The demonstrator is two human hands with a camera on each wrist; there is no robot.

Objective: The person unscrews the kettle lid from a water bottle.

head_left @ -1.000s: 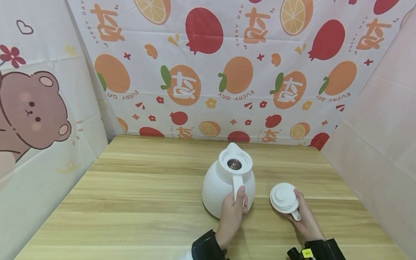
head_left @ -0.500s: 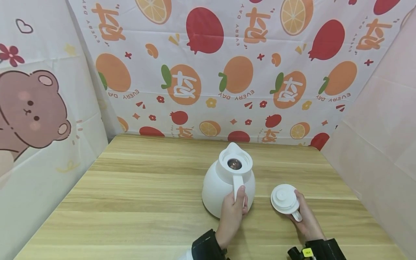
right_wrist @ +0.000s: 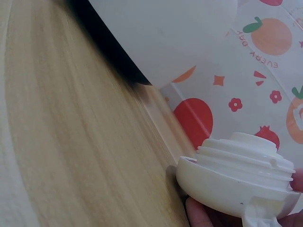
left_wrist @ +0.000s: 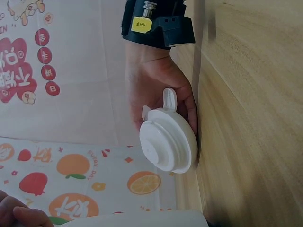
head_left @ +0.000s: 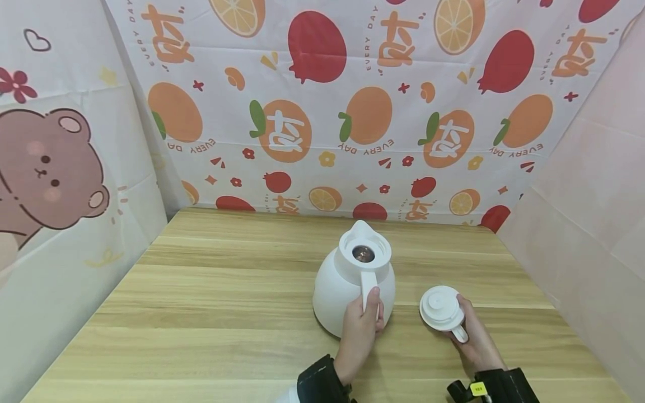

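A white vacuum jug (head_left: 327, 296) stands upright on the wooden table, spout facing away from me. Its mouth is uncovered and shows a dark metallic opening. My left hand (head_left: 360, 324) grips the jug's handle (head_left: 369, 282), thumb along its top. To the right, my right hand (head_left: 476, 341) holds the white jug lid (head_left: 440, 308) by its edge, upside down with the stepped plug facing up. The right wrist view shows the lid's ringed plug (right_wrist: 244, 156) and fingers (right_wrist: 198, 213) under the rim. The left wrist view shows the lid (left_wrist: 163, 142) low beside the tabletop.
The wooden table (head_left: 211, 313) reaches back to a fruit-printed cloth (head_left: 322, 129). A bear-printed cloth (head_left: 55, 168) hangs on the left and a pale cloth (head_left: 589, 196) on the right. Both wrists wear black camera bands (head_left: 325, 380).
The right hand and the lid have shifted very slightly toward me. The left hand and the jug have stayed in place.
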